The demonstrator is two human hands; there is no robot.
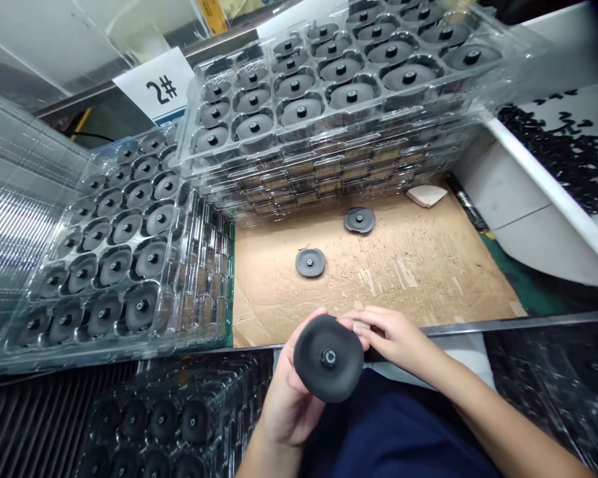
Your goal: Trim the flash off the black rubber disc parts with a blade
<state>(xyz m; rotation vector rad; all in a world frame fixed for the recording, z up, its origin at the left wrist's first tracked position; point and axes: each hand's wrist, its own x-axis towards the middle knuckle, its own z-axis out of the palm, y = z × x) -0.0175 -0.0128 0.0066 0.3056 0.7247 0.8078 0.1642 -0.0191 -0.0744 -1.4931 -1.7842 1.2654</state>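
Note:
My left hand (289, 398) grips a dark grey rounded disc (329, 358) with a small hub at its centre, holding it close over my lap. My right hand (391, 335) touches the disc's upper right edge, its fingers curled against the rim. Two more of the same discs lie loose on the cardboard sheet (418, 272): one disc (309, 262) near the middle and another disc (359, 220) further back.
A tall stack of clear plastic trays (329, 86) filled with discs stands at the back. A second filled stack (109, 252) sits at the left, and a third tray stack (159, 425) lies low at the front left. A white bin of small black parts (563, 146) is at the right.

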